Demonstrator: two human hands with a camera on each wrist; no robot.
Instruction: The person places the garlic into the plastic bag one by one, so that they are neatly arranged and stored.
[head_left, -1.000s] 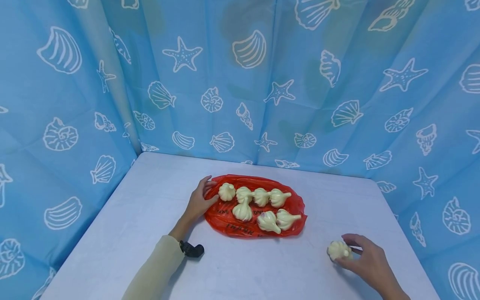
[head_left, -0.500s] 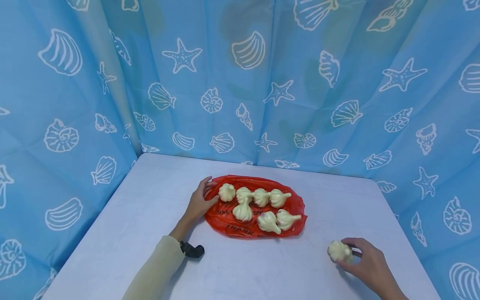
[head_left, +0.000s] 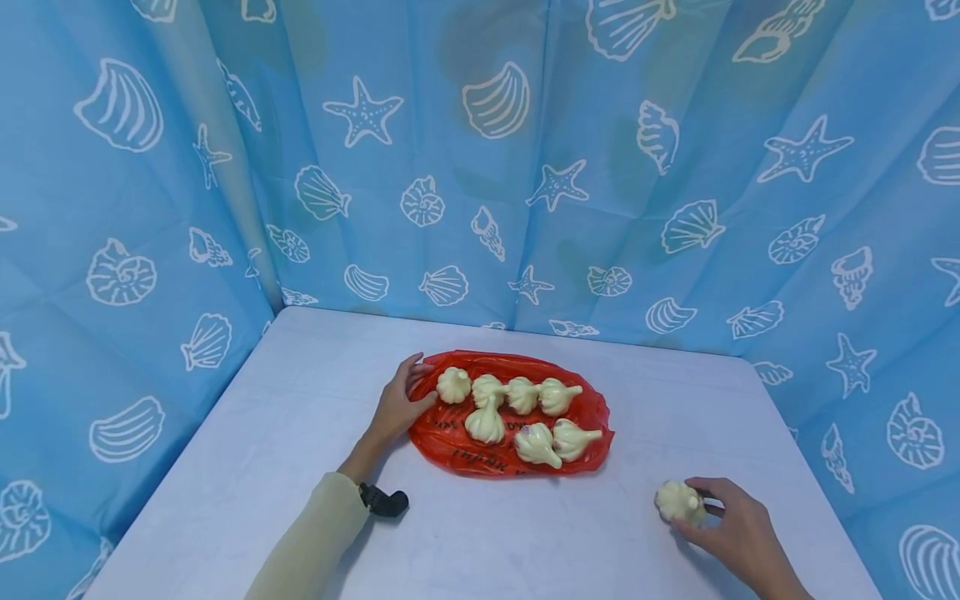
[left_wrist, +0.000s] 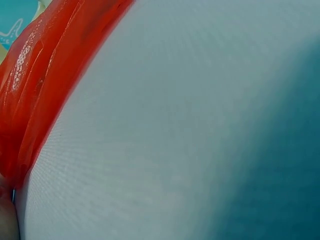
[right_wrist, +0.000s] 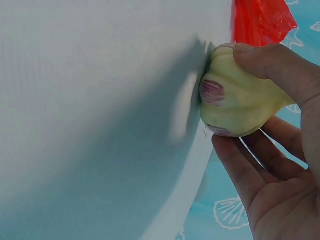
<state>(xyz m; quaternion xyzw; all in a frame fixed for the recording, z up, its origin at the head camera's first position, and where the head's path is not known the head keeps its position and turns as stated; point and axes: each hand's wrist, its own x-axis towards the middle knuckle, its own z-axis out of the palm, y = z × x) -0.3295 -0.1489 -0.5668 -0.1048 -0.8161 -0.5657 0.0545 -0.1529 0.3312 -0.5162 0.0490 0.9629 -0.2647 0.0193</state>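
My left hand [head_left: 397, 407] holds the left end of a red plastic bag [head_left: 442, 454], thumb and fingers spread around its edge. In the left wrist view the bag's side [left_wrist: 47, 75] fills the upper left corner, and only a bit of the hand shows. Several pale garlic bulbs [head_left: 486, 423] lie on the spread bag. Right of it, my right hand [head_left: 738, 529] grips a single garlic bulb [head_left: 678, 503] between thumb and fingers. In the right wrist view this bulb [right_wrist: 240, 95] has purple streaks and its base is at the white tabletop; I cannot tell whether they touch.
The white table [head_left: 525, 533] lies under both hands. Blue curtains [head_left: 465, 167] with white shell and starfish prints rise behind it and at both sides. A black strap device [head_left: 384, 500] sits on my left wrist.
The right hand and its garlic bulb have shifted very slightly, and the bulb has turned a little. My left hand and the bag stay where they were.
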